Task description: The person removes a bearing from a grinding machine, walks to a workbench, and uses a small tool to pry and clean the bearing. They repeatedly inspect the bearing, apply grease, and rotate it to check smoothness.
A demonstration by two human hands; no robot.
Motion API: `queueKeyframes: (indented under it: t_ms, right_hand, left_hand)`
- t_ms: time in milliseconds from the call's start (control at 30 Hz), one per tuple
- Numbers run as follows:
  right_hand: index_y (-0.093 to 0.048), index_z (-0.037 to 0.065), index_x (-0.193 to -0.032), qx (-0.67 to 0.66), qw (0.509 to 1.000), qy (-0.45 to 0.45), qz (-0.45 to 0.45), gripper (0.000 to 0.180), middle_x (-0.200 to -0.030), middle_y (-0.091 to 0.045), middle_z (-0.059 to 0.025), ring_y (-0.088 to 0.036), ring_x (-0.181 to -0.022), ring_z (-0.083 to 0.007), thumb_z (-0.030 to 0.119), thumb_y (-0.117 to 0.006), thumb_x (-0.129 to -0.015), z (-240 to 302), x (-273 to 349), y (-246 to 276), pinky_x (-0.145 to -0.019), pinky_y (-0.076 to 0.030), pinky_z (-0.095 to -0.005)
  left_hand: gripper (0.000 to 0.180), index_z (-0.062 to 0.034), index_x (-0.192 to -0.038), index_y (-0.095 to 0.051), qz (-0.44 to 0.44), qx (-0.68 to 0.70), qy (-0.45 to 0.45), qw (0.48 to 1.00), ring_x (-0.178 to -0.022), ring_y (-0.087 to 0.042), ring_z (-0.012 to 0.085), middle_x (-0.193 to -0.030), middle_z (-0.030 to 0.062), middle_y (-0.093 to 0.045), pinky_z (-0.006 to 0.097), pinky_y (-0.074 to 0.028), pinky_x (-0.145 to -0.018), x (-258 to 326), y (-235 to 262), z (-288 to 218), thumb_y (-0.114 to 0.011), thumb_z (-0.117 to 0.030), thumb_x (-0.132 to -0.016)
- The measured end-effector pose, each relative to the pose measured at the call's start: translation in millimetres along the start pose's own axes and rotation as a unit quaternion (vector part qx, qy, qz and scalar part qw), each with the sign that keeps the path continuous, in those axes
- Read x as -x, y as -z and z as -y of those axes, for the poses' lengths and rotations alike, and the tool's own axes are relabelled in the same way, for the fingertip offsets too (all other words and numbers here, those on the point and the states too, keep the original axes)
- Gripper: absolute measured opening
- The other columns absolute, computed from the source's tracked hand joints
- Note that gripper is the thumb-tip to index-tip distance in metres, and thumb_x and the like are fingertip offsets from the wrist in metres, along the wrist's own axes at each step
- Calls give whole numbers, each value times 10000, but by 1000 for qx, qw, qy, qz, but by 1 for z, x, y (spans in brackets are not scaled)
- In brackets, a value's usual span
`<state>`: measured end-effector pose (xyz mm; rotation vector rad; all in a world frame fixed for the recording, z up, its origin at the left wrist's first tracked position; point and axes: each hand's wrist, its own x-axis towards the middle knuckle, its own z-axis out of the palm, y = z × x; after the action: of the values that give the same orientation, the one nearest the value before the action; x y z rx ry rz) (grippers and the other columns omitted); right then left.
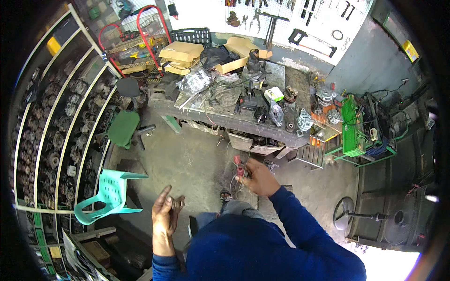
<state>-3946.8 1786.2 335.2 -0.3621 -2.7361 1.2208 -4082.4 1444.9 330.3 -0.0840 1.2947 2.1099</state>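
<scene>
My left hand (164,213) is raised at the lower left of the head view, its fingers closed round a small metal part (178,203). That part is too small to name. My right hand (262,178) is near the middle, fingers bent round a red piece (240,171) that looks like a clip with a thin wire hanging beside it. A second red piece (236,160) shows just beyond the fingertips. Both hands are apart, in front of the workbench (206,114).
Alternator housings (304,120), cardboard boxes (180,54) and plastic-wrapped parts (194,82) crowd the bench. A teal plastic chair (112,189) and a green seat (123,129) stand to the left, by racks of used parts (54,161). A pedestal fan (344,213) is at the right.
</scene>
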Motion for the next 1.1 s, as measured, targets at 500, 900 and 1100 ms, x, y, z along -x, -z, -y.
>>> queueKeyframes:
  t_ms: [500, 900, 1100]
  right_hand:
    - [-653, -4, -1002, 35, 926, -306, -220, 293, -874, -611, -162, -594, -801, -342, 186, -801, -836, -68, -93, 51, -721, -474, -429]
    - [-635, -2, -944, -18, 836, -441, -326, 351, -801, -558, -100, -493, -681, -218, 263, -842, -842, -86, -134, 76, -624, -437, -363]
    - [-644, -12, -1029, -1, 850, -407, -336, 345, -910, -623, -204, -619, -877, -418, 243, -799, -856, -130, -124, 106, -781, -499, -443]
  left_hand:
    - [601, -54, -1492, -467, 264, -106, 179, 942, -1074, -677, 243, -1147, 138, -701, 427, -542, -951, -339, -131, -61, -720, -188, -963]
    - [390, -18, -1360, -571, 329, -163, 225, 903, -1083, -707, 263, -1236, 102, -690, 448, -568, -968, -479, -238, -46, -634, 6, -975]
    - [353, -88, -1332, -615, 346, -202, 274, 874, -1079, -694, 222, -1313, 88, -657, 394, -596, -915, -487, -276, -6, -678, -71, -985]
